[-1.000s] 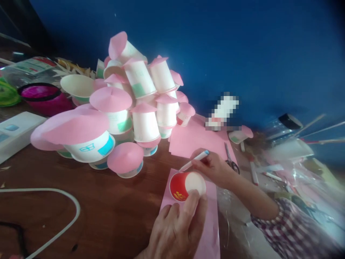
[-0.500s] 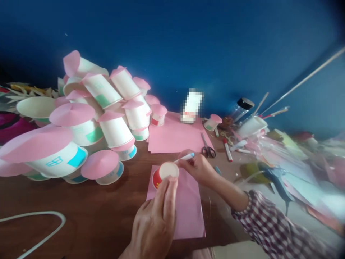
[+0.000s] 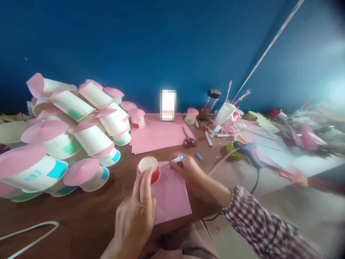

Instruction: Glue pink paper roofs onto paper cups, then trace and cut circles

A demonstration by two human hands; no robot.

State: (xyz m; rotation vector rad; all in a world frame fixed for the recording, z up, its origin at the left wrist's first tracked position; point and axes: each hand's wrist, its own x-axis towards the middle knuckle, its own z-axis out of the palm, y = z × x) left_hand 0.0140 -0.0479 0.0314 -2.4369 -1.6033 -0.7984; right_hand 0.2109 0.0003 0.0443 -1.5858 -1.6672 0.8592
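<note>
My left hand point(image 3: 134, 212) is closed on a red paper cup point(image 3: 155, 176). Its round white end faces up, and it stands at the far left corner of a pink paper sheet point(image 3: 172, 201). My right hand point(image 3: 187, 169) pinches a white marker with a light blue end point(image 3: 179, 158), just right of the cup and apart from it. A small blue marker cap point(image 3: 199, 156) lies on the table beyond the right hand.
Paper-cup houses with pink cone roofs point(image 3: 91, 138) are piled at left. Scissors point(image 3: 189, 140) lie by a larger pink sheet point(image 3: 159, 135). A red-capped marker point(image 3: 208, 137), a jar point(image 3: 211, 102), a glue gun point(image 3: 249, 151) and scraps are at right.
My view has turned right. The cup has gone from tilted to more upright, and the marker, earlier at the cup's edge, is now a little away from it.
</note>
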